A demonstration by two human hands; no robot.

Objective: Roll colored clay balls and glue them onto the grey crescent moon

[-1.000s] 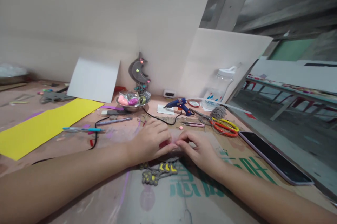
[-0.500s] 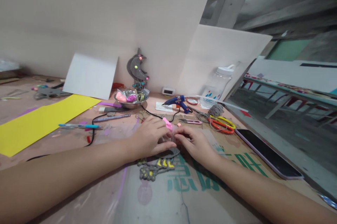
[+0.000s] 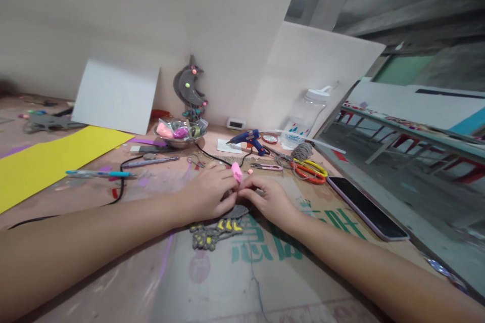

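My left hand and my right hand meet over the table, fingertips together. Between them they pinch a small pink piece that sticks up above the fingers. Both hands have their fingers curled. Just below the hands lies a grey cut-out with yellow parts on a cardboard sheet with green print.
Behind the hands lie a blue glue gun, orange and yellow scissors, twine, a metal bowl of coloured bits, a grey moon ornament and a plastic bottle. A phone lies right, yellow paper and pens left.
The pink piece has come up from under the fingers and now stands above them. The view has swung so everything sits a little further left and higher.
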